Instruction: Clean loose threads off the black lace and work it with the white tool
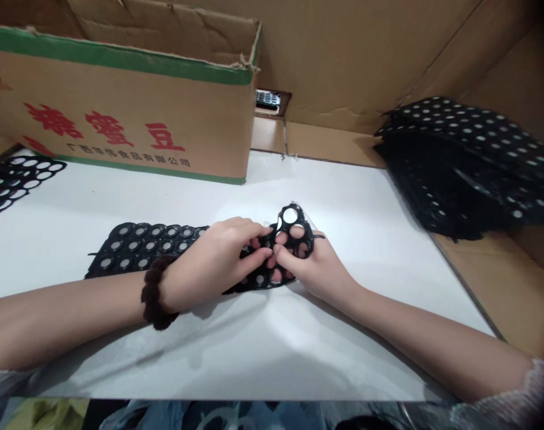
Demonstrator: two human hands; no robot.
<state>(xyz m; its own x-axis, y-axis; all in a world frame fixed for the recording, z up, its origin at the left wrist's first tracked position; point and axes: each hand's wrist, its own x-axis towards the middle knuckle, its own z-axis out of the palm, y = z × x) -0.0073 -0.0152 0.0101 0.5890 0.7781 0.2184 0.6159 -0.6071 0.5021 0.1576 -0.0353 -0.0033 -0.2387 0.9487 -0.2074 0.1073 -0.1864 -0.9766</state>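
A black rubber sheet [150, 245] with rows of round, ring-like parts lies flat on the white table, its light centres showing. At its right end, a black web with large round holes [291, 216] is lifted and curled up from the sheet. My left hand [229, 248] lies across the sheet, thumb and fingers pinched on its black rubber near the lifted part. Closed on the curled web is my right hand [319, 263], its fingers showing through the holes. The fingertips of both hands are close together. My left wrist wears a dark fuzzy band [157, 292].
A cardboard box [132, 131] with green edges and red lettering stands at the back left. Loose black holed webs [18, 179] lie at the left edge. Stacked black dotted sheets [473, 161] rest at the right, against a cardboard wall [343, 54]. Plastic bags [164, 415] show below the table's front edge.
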